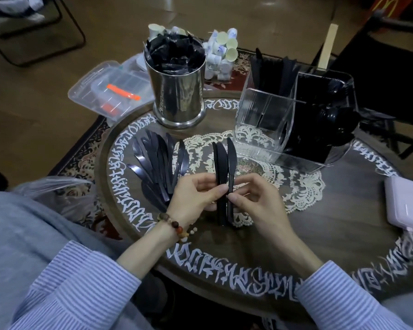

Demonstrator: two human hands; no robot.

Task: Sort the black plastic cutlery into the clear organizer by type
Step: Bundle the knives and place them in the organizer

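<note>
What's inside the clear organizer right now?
The clear organizer has a near-left compartment with no cutlery showing; the back and right compartments hold black cutlery, types hard to tell.

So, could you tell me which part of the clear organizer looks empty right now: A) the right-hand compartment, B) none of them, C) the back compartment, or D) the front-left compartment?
D: the front-left compartment of the clear organizer shows only the lace doily through its walls, while the right-hand and back sections hold black cutlery.
</note>
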